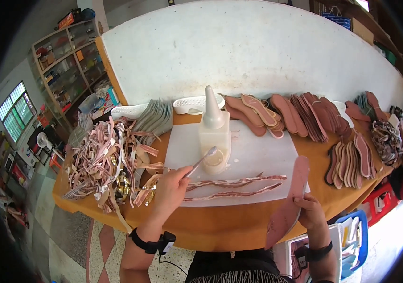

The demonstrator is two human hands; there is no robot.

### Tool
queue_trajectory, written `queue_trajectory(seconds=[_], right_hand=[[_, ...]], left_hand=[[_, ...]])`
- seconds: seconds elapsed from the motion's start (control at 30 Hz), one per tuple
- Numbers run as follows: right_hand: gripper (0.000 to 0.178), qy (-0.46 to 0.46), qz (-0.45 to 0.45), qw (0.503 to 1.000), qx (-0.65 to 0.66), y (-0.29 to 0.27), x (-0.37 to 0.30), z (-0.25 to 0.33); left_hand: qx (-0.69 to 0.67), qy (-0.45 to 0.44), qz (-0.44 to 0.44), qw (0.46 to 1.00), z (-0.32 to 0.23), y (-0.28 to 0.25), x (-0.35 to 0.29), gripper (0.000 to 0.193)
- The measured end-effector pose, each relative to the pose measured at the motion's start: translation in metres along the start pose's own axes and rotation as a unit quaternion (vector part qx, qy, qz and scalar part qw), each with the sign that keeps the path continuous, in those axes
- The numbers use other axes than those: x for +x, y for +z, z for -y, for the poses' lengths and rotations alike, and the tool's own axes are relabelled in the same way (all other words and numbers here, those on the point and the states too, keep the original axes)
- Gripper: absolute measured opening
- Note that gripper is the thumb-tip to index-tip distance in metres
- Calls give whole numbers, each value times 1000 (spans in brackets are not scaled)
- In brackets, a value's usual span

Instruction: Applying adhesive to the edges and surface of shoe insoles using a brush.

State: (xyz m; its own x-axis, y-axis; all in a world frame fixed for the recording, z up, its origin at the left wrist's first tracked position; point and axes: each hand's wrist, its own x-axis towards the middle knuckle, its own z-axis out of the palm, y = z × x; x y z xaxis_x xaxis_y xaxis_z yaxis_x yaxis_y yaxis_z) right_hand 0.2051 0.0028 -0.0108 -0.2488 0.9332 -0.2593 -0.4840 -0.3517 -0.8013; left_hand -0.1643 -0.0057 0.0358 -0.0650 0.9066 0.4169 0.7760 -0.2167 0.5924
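My left hand (pixel 171 189) is closed around the handle of a small toothbrush-like brush (pixel 198 165). Its bristle end sits at the round opening low on the front of a cream plastic glue bottle (pixel 214 137) with a tall cone top. In my right hand (pixel 312 212), fingers and thumb pinch a pinkish-brown insole (pixel 287 208) by its edge, raised over the table's front right. Two patterned strips (pixel 241 181) lie side by side on the white sheet (pixel 263 146), between my hands.
To the left a heap of cut strips (pixel 98 165) covers the orange tablecloth (pixel 201 231). Grey insoles (pixel 154 118) stand behind it. Stacks of brown insoles (pixel 310 115) line the back and right. A white board (pixel 239 52) rises behind. Blue (pixel 362 240) and red bins stand lower right.
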Motion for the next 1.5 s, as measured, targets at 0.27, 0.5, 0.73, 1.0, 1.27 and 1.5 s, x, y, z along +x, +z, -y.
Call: queue_trajectory(seconds=[0.27,0.5,0.73,1.0,1.27,1.5], right_hand=[[31,-18,8,985,169,5,2,-27],[30,12,33,975,218,6,-5,-29],[26,-22,-3,980,197,21,2,-25],[24,-10,-19,986,164,40,11,-28],[15,-57,-30,995,71,46,9,-28],[15,-59,20,994,-87,60,18,-28]], left_hand=[[238,-9,109,965,10,31,37,15],[281,6,159,947,3,37,55,15],[255,8,91,963,7,20,32,20],[237,33,68,969,16,19,13,26],[207,43,17,977,25,19,4,29],[-105,88,-33,990,-18,17,0,26]])
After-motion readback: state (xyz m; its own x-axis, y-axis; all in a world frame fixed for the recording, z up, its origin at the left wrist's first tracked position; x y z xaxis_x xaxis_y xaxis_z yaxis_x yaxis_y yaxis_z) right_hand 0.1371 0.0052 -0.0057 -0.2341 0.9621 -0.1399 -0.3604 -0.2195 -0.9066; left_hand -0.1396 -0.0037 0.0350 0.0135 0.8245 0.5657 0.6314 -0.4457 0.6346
